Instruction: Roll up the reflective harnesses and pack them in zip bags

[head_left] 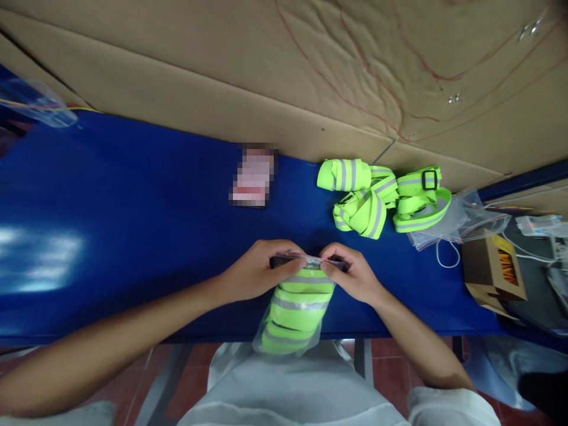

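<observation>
Between my hands is a clear plastic bag [295,310] with a folded neon-green reflective strap inside, its grey stripes showing through the film. My left hand [266,269] pinches the left part of the bag's top edge between thumb and fingers. At the right part of that same edge, my right hand [350,269] pinches in the same way. The bag hangs down toward my body, over the table's front edge. Past my right hand lie several rolled green reflective straps [361,213], one with a black buckle.
A blue table [133,195] runs along a brown cardboard wall [199,83]. On it rests a blurred-out phone-like item [252,177]. Clear zip bags [470,219] and an opened cardboard box [492,272] are at the right. Clear plastic [39,100] lies at the far left.
</observation>
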`<state>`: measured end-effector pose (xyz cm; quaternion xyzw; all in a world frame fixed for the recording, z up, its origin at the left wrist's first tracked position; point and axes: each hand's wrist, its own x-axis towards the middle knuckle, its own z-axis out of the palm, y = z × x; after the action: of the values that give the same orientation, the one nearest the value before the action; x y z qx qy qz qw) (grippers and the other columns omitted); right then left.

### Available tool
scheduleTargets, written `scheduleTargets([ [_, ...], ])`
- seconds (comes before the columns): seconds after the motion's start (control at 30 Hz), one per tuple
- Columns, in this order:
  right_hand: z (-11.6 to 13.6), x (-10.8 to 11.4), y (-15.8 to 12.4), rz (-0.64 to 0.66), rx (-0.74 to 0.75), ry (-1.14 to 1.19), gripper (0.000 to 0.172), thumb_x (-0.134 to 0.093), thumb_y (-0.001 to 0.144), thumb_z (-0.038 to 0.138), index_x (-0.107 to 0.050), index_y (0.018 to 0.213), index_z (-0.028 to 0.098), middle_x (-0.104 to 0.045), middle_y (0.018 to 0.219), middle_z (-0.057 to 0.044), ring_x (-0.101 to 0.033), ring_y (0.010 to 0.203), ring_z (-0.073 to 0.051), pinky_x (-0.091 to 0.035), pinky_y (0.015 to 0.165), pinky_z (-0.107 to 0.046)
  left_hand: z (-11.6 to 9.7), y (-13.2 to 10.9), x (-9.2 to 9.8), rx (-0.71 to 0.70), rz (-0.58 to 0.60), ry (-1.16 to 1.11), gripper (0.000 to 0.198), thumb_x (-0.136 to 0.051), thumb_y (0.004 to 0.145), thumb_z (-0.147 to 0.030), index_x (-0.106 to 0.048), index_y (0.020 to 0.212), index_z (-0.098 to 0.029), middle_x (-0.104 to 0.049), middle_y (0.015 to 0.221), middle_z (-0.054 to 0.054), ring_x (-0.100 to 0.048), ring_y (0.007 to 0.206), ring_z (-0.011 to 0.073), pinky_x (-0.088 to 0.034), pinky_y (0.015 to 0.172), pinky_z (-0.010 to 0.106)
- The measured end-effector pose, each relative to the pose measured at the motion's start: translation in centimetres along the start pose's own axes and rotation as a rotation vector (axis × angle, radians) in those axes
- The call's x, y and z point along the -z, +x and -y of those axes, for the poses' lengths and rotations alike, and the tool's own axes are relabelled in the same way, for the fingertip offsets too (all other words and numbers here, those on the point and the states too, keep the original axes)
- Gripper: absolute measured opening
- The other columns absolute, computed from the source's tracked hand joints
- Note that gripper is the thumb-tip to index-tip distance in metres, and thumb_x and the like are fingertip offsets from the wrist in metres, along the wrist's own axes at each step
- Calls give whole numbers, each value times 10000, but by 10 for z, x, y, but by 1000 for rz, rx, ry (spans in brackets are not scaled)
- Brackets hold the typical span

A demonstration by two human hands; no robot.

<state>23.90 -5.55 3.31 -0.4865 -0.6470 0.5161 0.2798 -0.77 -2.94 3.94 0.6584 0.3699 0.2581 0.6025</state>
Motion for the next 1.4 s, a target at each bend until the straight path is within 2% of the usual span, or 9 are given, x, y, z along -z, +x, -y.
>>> scheduleTargets([
  [0.13,3,-1,2,5,-23,33,225,-690,944,422,-679,908,200,-666,809,-3,-568,690,-124,-435,632,-236,-1,1,1,-2,10,-5,268,-639,973,-407,-759,1018,-172,-781,983,39,-708,925,173,-517,828,240],
  [0.27,5,0,3,-33,-14,19,228,-681,956,412,-670,878,198,-659,780,4,-558,665,-116,-427,624,-240,-1,2,7,37,12,-20,331,-658,953,-449,-725,1135,-181,-771,1050,52,-700,940,183,-524,807,252],
  [0.37,4,1,2,-55,-13,8,214,-683,956,398,-667,886,196,-654,791,6,-562,673,-112,-427,630,-237,-1,3,10,72,-1,3,340,-665,936,-478,-736,1043,-163,-749,925,43,-666,826,170,-497,715,246],
  [0.47,4,-1,2,-20,-23,20,199,-711,934,396,-684,937,199,-675,822,1,-584,692,-118,-443,638,-236,0,3,7,92,-14,10,338,-655,938,-478,-740,951,-152,-712,826,26,-622,752,148,-457,665,233],
  [0.77,5,-9,3,-32,32,-57,200,-689,947,384,-688,876,197,-718,818,-19,-645,722,-138,-484,661,-250,6,2,-2,117,12,-2,330,-652,938,-469,-750,1016,-164,-751,900,37,-655,800,158,-465,684,227],
  [0.93,2,-8,1,-23,94,-127,179,-661,972,364,-677,895,203,-711,831,-22,-645,742,-143,-487,684,-259,6,1,-3,94,-24,81,312,-647,946,-451,-753,913,-159,-728,790,12,-627,718,140,-430,626,214],
  [1.2,4,-12,1,5,156,-139,149,-719,943,355,-695,965,210,-710,890,-25,-654,794,-146,-491,725,-268,10,-2,-5,20,-5,184,229,-608,994,-351,-772,956,-195,-782,886,-13,-685,788,129,-443,692,216],
  [1.33,4,-12,1,-59,160,-136,153,-707,957,345,-708,882,212,-699,810,-15,-630,719,-136,-467,649,-262,13,-2,-7,16,24,123,220,-636,985,-379,-789,1026,-227,-801,987,-13,-715,884,139,-472,753,213],
  [1.4,3,-10,2,-95,153,-142,148,-707,956,337,-702,881,210,-702,811,-17,-632,721,-137,-472,654,-264,13,-1,-6,42,-16,82,266,-670,959,-426,-777,1110,-235,-802,1032,-4,-717,886,147,-489,751,215],
])
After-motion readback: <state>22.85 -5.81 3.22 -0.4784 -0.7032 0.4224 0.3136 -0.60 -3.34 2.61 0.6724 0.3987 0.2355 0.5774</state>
